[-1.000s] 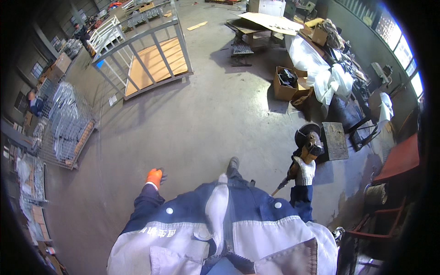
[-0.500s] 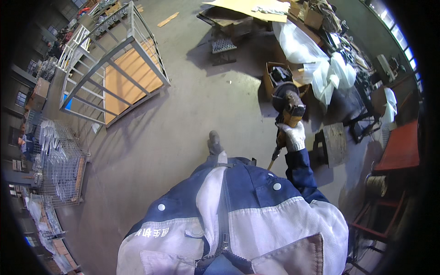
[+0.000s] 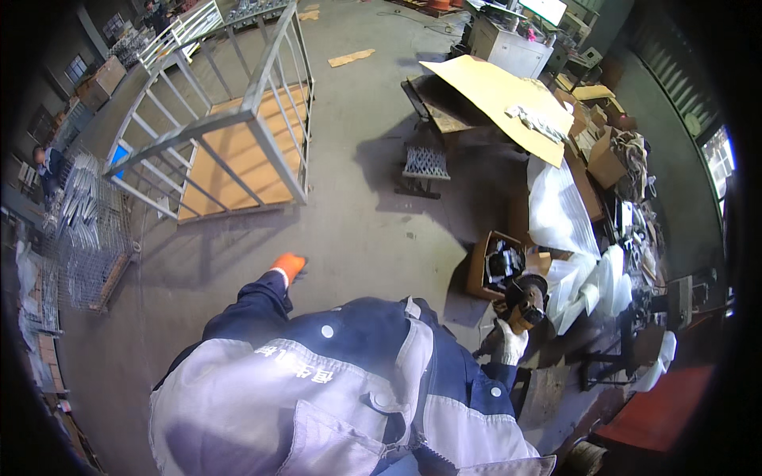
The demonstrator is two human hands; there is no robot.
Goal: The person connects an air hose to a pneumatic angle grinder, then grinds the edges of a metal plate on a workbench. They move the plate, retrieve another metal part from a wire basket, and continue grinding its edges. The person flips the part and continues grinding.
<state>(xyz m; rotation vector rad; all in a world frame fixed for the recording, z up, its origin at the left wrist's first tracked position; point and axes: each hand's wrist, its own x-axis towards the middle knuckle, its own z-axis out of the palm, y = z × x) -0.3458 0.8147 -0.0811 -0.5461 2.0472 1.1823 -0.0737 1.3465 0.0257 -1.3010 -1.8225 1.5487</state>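
Observation:
In a white glove, my right hand (image 3: 512,343) grips an angle grinder (image 3: 525,316) by its body, low on my right side. The grinder's dark round disc and guard (image 3: 527,289) point away from me, right beside an open cardboard box (image 3: 479,274) with black items in it. My left hand (image 3: 290,266), in an orange glove, hangs out ahead on the left over the floor. Only its back shows; the fingers are too hidden to read, and I see nothing held. Its nearest large object is a grey metal frame cage (image 3: 252,119) with a brown board base.
A workbench with a yellow sheet (image 3: 508,103) stands ahead right, a small mesh-topped stand (image 3: 425,163) by it. White plastic wrap (image 3: 559,210) and boxes crowd the right. A wire basket of metal parts (image 3: 83,230) is at left, with a person (image 3: 49,168) beside it.
My view has turned and tilted up, showing more ahead. My orange-gloved left hand has come into view. The grinder, still in my right hand, sits lower in the picture, close to the box.

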